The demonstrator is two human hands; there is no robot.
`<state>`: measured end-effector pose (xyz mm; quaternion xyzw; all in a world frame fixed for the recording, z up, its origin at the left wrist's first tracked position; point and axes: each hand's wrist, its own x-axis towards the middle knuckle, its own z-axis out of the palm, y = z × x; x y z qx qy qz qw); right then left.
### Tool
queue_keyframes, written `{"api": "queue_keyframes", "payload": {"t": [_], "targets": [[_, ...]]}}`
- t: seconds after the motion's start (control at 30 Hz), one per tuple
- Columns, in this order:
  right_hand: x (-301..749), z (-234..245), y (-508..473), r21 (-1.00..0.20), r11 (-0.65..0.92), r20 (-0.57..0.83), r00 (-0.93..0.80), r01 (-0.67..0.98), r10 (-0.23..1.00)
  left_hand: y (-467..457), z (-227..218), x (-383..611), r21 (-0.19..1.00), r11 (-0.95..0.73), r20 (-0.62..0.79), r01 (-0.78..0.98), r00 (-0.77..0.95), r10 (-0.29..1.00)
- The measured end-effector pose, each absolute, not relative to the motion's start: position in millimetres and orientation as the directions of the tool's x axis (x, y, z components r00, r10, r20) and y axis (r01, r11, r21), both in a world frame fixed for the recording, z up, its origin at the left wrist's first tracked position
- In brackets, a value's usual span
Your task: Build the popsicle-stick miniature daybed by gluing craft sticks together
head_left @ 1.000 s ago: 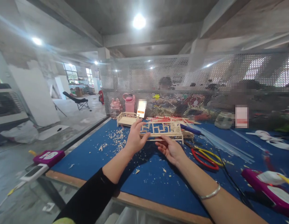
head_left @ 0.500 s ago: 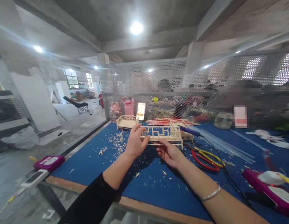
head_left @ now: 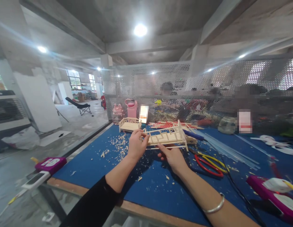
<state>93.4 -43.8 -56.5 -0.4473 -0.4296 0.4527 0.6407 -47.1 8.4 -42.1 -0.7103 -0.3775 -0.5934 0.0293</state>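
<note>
Between my hands is a miniature wooden bench built of thin sticks, with lattice rails, tilted so its right end faces me. My left hand is closed on its left end, thumb and fingers pinching the frame. My right hand grips the lower front edge, thumb on top and fingers curled below. A second small wooden bench stands upright on the blue table behind my left hand. Just right of the held bench lie a blue-handled tool and scissors with red and yellow handles.
Wood shavings litter the blue table. Red-tipped sticks and clear glue sticks lie behind. A glass jar, pink bottle and phone stand near the perforated screen. Purple devices sit at both sides.
The held bench has turned and tilted, its right end now swung toward me and standing higher. Both hands keep hold of it and have shifted only slightly.
</note>
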Motion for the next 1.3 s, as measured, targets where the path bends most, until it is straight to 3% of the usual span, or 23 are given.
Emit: {"api": "queue_keyframes", "payload": {"t": [0.17,0.43,0.57,0.7,0.83,1.07,1.3], "targets": [[91.8,-53.7,-46.4,-0.974,0.125,0.076,0.246,-0.188,0.966,9.3,-42.0,-47.6,0.474,-0.692,0.824,0.544,0.002,0.566],[101.5,-60.4,-40.3,-0.986,0.138,0.115,0.215,-0.092,0.970,15.4,-42.2,-51.1,0.555,-0.697,0.801,0.454,-0.064,0.596],[99.0,-60.7,-39.5,-0.977,0.119,0.084,0.189,-0.178,0.978,9.4,-38.6,-53.4,0.395,-0.729,0.898,0.559,-0.068,0.434],[99.3,-59.7,-39.2,-0.963,0.097,0.053,0.175,-0.252,0.983,0.6,-38.8,-48.5,0.140,-0.758,0.920,0.637,0.198,0.337],[100.8,-59.8,-38.9,-0.954,0.105,0.061,0.161,-0.280,0.985,-2.4,-42.0,-40.2,0.001,-0.729,0.854,0.684,0.379,0.357],[98.9,-59.4,-40.4,-0.970,0.110,0.082,0.134,-0.216,0.988,0.9,-43.4,-38.7,-0.073,-0.682,0.791,0.728,0.459,0.406],[99.6,-61.4,-39.1,-0.976,0.122,0.100,0.127,-0.180,0.987,4.2,-43.7,-42.8,-0.006,-0.783,0.885,0.621,0.369,0.285]]}}
